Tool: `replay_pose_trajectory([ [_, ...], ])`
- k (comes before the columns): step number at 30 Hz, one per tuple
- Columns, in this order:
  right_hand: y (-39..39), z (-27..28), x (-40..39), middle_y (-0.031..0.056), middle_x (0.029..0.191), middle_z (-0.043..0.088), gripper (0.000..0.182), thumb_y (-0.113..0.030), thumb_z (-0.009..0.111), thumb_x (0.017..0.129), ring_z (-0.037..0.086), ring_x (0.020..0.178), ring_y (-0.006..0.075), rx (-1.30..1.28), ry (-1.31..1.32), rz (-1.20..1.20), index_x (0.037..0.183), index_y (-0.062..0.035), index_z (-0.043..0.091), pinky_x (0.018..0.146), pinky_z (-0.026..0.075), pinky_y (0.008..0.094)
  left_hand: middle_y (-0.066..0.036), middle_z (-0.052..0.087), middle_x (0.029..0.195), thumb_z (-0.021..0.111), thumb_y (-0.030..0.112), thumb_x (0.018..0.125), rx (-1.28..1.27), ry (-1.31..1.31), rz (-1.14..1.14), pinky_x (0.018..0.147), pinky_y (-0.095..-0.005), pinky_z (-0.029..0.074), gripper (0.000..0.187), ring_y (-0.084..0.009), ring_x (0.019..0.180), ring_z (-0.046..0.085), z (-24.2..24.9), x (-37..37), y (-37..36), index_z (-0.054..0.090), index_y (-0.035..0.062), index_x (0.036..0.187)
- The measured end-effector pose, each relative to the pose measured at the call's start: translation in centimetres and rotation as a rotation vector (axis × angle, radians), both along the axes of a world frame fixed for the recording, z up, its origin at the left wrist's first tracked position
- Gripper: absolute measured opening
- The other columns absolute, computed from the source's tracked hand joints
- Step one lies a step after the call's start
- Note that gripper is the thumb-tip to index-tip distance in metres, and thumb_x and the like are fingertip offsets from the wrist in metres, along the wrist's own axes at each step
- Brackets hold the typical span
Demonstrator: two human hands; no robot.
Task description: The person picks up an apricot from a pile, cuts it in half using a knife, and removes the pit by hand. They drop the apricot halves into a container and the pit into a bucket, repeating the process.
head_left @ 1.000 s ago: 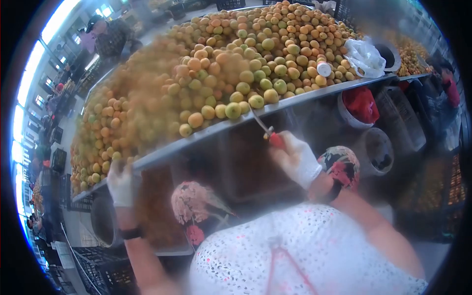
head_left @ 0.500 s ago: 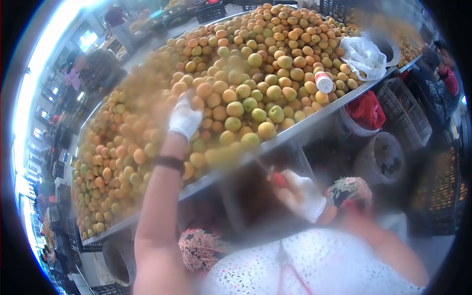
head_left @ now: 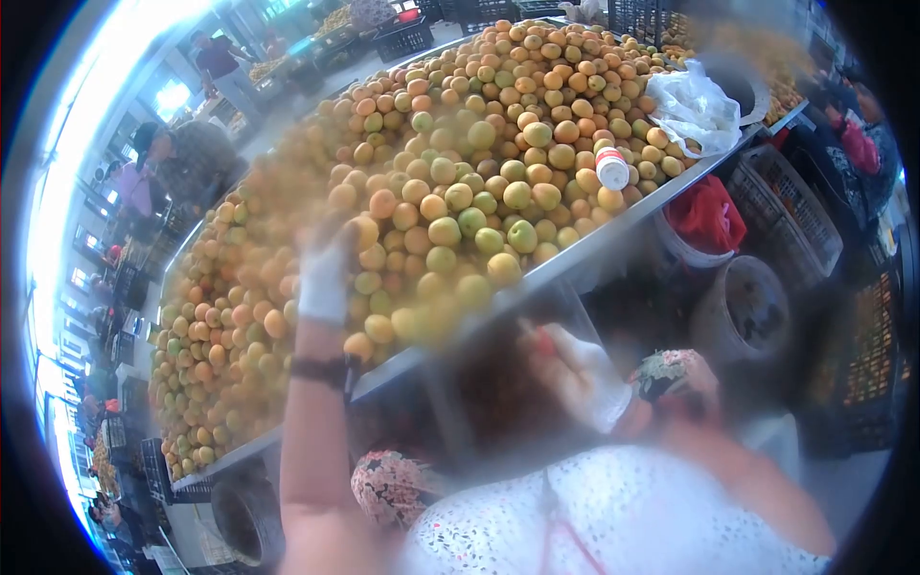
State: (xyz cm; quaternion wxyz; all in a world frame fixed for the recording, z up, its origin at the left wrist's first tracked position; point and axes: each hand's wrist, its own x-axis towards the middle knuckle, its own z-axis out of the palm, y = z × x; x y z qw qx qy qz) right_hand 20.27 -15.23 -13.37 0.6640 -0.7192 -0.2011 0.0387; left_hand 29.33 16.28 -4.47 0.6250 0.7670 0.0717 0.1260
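A large heap of yellow, orange and greenish apricots (head_left: pixel 517 195) fills a metal-edged table (head_left: pixel 613 227) in front of me. My left hand (head_left: pixel 324 278), in a white glove, reaches into the left middle of the heap. Its fingers are blurred, with an apricot (head_left: pixel 363 233) right beside them; whether they grip one I cannot make out. Near my body, below the table edge, my right hand (head_left: pixel 582 376), also gloved, is closed around a small red-handled tool (head_left: pixel 544 341). The tool's far end is smeared.
A white plastic bag (head_left: pixel 698 110) and a white bottle with a red label (head_left: pixel 611 169) lie on the heap's right side. Below the edge stand a bucket with red cloth (head_left: pixel 707 216), another bucket (head_left: pixel 752 305) and crates (head_left: pixel 788 213). Other people are at left and right.
My left hand has shifted slightly left and down in view, its fingers now more blurred. My right hand stays closed on the red-handled tool. The whole view has shifted a little.
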Motion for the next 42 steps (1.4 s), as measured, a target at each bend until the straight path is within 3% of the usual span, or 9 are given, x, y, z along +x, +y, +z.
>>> replay_pose_trajectory([
  [3, -0.1, 1.5, -1.3, 0.0105, 0.086, 0.062, 0.020, -0.016, 0.059, 0.100, 0.062, 0.076, 0.0157, 0.050, 0.016, 0.015, 0.116, -0.0040, 0.058, 0.068, 0.050, 0.0290, -0.011, 0.060, 0.115, 0.054, 0.019, 0.094, -0.451, -0.096, -0.134, 0.083, -0.0331, 0.050, 0.047, -0.0197, 0.092, 0.059, -3.0, -6.8, -0.2, 0.049, -0.0007, 0.136],
  [4, -0.1, 2.0, -1.9, 0.0093, 0.087, 0.062, 0.021, -0.016, 0.059, 0.100, 0.062, 0.076, 0.0141, 0.015, -0.018, 0.014, 0.117, -0.0037, 0.058, 0.068, 0.050, 0.0274, -0.015, 0.057, 0.125, 0.053, 0.013, 0.089, -0.056, -0.054, -0.099, 0.086, -0.0369, 0.050, 0.055, -0.0238, 0.102, 0.058, -2.4, -9.0, -2.2, 0.043, -0.0020, 0.141],
  [6, 0.9, 2.2, -2.7, 0.0048, 0.090, 0.063, 0.020, -0.018, 0.056, 0.102, 0.063, 0.078, 0.0122, 0.129, 0.080, 0.056, 0.114, -0.0028, 0.057, 0.068, 0.050, 0.0254, -0.017, 0.056, 0.127, 0.055, 0.007, 0.082, -0.897, -0.028, -0.231, 0.091, -0.0414, 0.051, 0.065, -0.0299, 0.109, 0.058, -2.1, -13.2, -5.7, 0.038, -0.0019, 0.144],
  [8, 1.5, 4.1, -4.1, 0.0011, 0.094, 0.064, 0.020, -0.020, 0.053, 0.104, 0.064, 0.081, 0.0122, 0.817, 0.675, 0.197, 0.109, -0.0019, 0.057, 0.068, 0.049, 0.0240, -0.018, 0.055, 0.129, 0.056, 0.005, 0.079, -0.881, -0.045, -0.396, 0.099, -0.0429, 0.049, 0.070, -0.0334, 0.116, 0.057, -2.0, -16.6, -8.3, 0.037, -0.0024, 0.146],
  [10, 1.1, 6.0, -5.9, 0.0072, 0.086, 0.065, 0.022, -0.024, 0.054, 0.103, 0.065, 0.074, 0.0174, 0.735, 0.664, 0.189, 0.105, -0.0016, 0.056, 0.065, 0.050, 0.0280, -0.019, 0.053, 0.130, 0.058, 0.004, 0.076, -0.866, 0.020, -0.368, 0.104, -0.0439, 0.046, 0.072, -0.0326, 0.122, 0.054, -0.9, -19.1, -10.3, 0.037, -0.0027, 0.144],
  [12, 0.5, 8.8, -7.3, 0.0156, 0.075, 0.062, 0.023, -0.024, 0.056, 0.102, 0.065, 0.066, 0.0256, -0.086, -0.143, 0.163, 0.104, -0.0018, 0.056, 0.060, 0.049, 0.0350, -0.019, 0.052, 0.132, 0.059, 0.003, 0.072, -0.658, -0.045, -0.363, 0.104, -0.0423, 0.046, 0.074, -0.0291, 0.124, 0.053, 0.6, -20.3, -11.9, 0.038, -0.0035, 0.142],
  [13, 1.8, 6.5, -7.2, 0.0214, 0.068, 0.057, 0.023, -0.026, 0.057, 0.101, 0.063, 0.061, 0.0346, 0.281, -0.068, 0.236, 0.102, -0.0029, 0.057, 0.056, 0.047, 0.0405, -0.016, 0.051, 0.132, 0.061, 0.005, 0.070, -0.533, -0.072, -0.377, 0.105, -0.0406, 0.045, 0.076, -0.0256, 0.125, 0.052, 1.0, -21.0, -12.0, 0.039, -0.0019, 0.142],
  [19, 0.7, 9.1, -9.7, 0.0234, 0.067, 0.058, 0.024, -0.026, 0.058, 0.100, 0.062, 0.064, 0.0428, -0.117, -0.391, 0.115, 0.093, -0.0029, 0.056, 0.052, 0.045, 0.0433, -0.013, 0.051, 0.130, 0.063, 0.006, 0.067, -0.448, -0.148, -0.336, 0.101, -0.0326, 0.047, 0.075, -0.0225, 0.122, 0.052, 1.5, -23.7, -13.1, 0.042, 0.0003, 0.139],
  [42, 4.3, 3.5, -9.3, 0.0235, 0.068, 0.060, 0.032, -0.031, 0.054, 0.101, 0.062, 0.065, 0.0425, 0.092, -0.274, 0.083, 0.094, -0.0006, 0.054, 0.052, 0.046, 0.0442, -0.009, 0.051, 0.114, 0.046, -0.011, 0.063, 0.469, -0.403, -0.040, 0.101, -0.0298, 0.038, 0.062, -0.0194, 0.107, 0.050, 0.2, -22.4, -13.3, 0.046, 0.0011, 0.124],
])
